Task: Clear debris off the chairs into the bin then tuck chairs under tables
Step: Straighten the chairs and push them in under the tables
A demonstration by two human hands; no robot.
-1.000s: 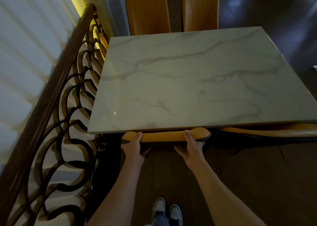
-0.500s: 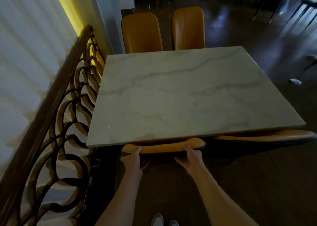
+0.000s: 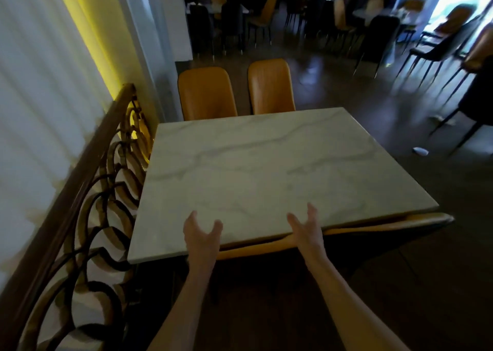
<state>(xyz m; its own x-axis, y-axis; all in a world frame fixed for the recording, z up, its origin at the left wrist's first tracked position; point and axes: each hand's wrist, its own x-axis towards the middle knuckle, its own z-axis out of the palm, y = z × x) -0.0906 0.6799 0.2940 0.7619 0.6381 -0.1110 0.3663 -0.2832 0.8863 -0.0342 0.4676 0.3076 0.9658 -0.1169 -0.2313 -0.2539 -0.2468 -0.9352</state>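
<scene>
Chair [image 3: 256, 249] just beneath empty hands [image 3: 201, 233]

Dim dining room with dark glossy floor [image 3: 333, 84]; ornate scrolled railing [image 3: 88, 190] along white, yellow-lit wall [image 3: 40, 70]; bright window [image 3: 464, 1] at far right.

Curved wooden railing [image 3: 66, 204] left; white curtain [image 3: 40, 97] behind; small white object [image 3: 420, 151], perhaps debris, on floor.

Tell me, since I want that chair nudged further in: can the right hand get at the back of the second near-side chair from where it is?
Probably yes. The right hand is open and empty above the table edge, and the second chair back sticks out just to its right with nothing between them.
</scene>
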